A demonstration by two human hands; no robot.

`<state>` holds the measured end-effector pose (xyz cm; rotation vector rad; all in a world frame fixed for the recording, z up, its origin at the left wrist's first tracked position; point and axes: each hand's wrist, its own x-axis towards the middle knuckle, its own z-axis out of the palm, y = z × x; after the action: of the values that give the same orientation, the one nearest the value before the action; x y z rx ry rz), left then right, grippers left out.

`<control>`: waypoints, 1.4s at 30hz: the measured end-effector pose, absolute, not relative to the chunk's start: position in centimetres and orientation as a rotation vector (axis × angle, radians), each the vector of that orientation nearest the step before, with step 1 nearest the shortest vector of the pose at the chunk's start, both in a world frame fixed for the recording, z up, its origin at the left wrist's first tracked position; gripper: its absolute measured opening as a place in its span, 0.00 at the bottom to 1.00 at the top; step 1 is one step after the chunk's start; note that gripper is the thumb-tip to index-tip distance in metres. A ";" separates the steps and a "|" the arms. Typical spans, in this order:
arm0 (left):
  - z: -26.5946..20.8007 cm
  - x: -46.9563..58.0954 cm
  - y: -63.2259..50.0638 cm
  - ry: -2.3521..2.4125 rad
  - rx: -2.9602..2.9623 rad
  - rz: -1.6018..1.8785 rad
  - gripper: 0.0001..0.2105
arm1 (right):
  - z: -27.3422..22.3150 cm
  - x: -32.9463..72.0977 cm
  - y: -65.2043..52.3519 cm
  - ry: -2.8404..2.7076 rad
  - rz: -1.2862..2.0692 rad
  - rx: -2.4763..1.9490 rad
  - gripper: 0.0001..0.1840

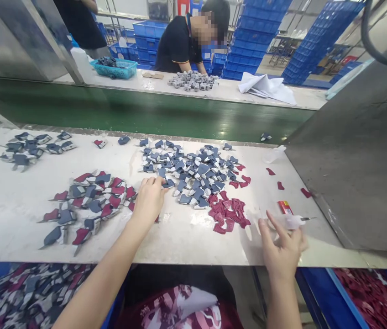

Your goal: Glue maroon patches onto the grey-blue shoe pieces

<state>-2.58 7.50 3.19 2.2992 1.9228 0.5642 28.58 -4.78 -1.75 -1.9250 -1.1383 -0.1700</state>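
Note:
My left hand [149, 197] reaches to the left edge of a pile of small blue-and-white plastic parts [202, 169]. Its fingers are curled together at a blue-and-white plastic part [168, 183]; the grip is partly hidden. To its left lies a looser group of similar parts, several with maroon faces [114, 201]. My right hand [282, 249] is slightly blurred, thumb and fingers spread, beside a small translucent bottle with a needle tip [295, 222]. Behind that bottle lies a red-and-yellow object [285, 208]. Flat maroon pieces [227, 212] are heaped between my hands.
A metal panel [351, 160] bounds the worktable on the right. Beyond the table runs a green belt [166, 109], with a co-worker [180, 41] at the far bench. Below the table, bins hold mixed parts [32, 292] at left and maroon pieces [374, 297] at right.

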 end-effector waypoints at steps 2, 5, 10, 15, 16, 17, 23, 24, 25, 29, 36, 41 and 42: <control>3.6 -2.5 7.0 1.905 2.310 0.591 0.07 | -2.2 29.2 -4.4 -1.229 -0.173 -1.895 0.29; 3.9 -1.7 4.7 1.824 2.350 0.653 0.08 | -1.9 29.0 -4.0 -1.258 -0.162 -1.831 0.36; 2.0 0.5 -0.2 1.484 2.458 0.667 0.08 | -0.9 25.1 -4.5 -1.153 -0.253 -1.433 0.40; 0.0 1.3 -2.0 1.463 2.407 0.642 0.07 | -1.3 20.5 -6.5 -1.048 -0.240 -1.338 0.21; -0.1 1.2 -2.0 1.477 2.384 0.651 0.07 | -1.4 20.0 -6.8 -1.066 -0.167 -1.360 0.20; 0.0 1.2 -2.0 1.490 2.361 0.658 0.07 | -1.4 19.5 -6.9 -1.101 -0.078 -1.375 0.21; 0.7 1.0 -1.8 1.515 2.237 0.642 0.08 | -0.4 18.4 -5.8 -1.237 0.317 -1.374 0.13; 0.7 1.1 -1.8 1.514 2.228 0.639 0.08 | -0.2 18.3 -5.5 -1.240 0.337 -1.381 0.12; 0.7 1.1 -1.8 1.512 2.222 0.635 0.08 | 0.0 18.2 -5.3 -1.245 0.349 -1.387 0.12; 0.5 1.1 -1.8 1.515 2.208 0.642 0.07 | 0.6 18.0 -4.9 -1.272 0.369 -1.405 0.11; 0.3 1.1 -1.7 1.498 2.221 0.670 0.07 | 0.8 17.9 -4.7 -1.276 0.391 -1.412 0.10; 0.3 1.1 -1.7 1.498 2.226 0.680 0.09 | 0.5 17.9 -4.6 -1.275 0.401 -1.420 0.11; 0.3 1.1 -1.7 1.497 2.229 0.685 0.10 | 0.4 17.9 -4.7 -1.275 0.397 -1.426 0.11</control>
<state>1.08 -1.71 0.27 2.2289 1.4970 0.6847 17.93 -4.66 0.44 -1.4259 -1.2746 0.3969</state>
